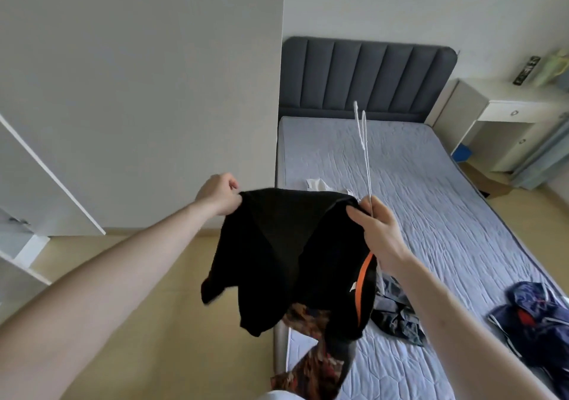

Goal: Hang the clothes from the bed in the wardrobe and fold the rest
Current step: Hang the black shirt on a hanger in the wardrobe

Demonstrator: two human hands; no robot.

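between our two raised hands, over the near left corner of the bed (415, 184), hangs the black top (283, 245) with an orange stripe down one side. we hold it by its upper edge so the body drops free and we can find the shoulders. our left hand (220, 194) pinches one upper corner, fingers curled tight on the cloth. our right hand (377, 233) is clamped on the other corner and on a white hanger (363, 150) at once, the wire standing up and away from us past the knuckles, probably so it stays ready to slip into the neck without a second reach. the top is not yet on the hanger, as far as we can judge.

below the top a brown patterned garment (311, 365) trails off the bed's near edge. on the mattress lie a dark grey garment (397, 316) just beside our right wrist, a navy jacket (535, 316) further right, and a pale garment (317, 184) mostly hidden behind the top. to our left stands the wardrobe (37, 202), its door open and a shelf showing, near enough to turn to. a white bedside cabinet (505, 116) sits beyond the bed's far right corner.
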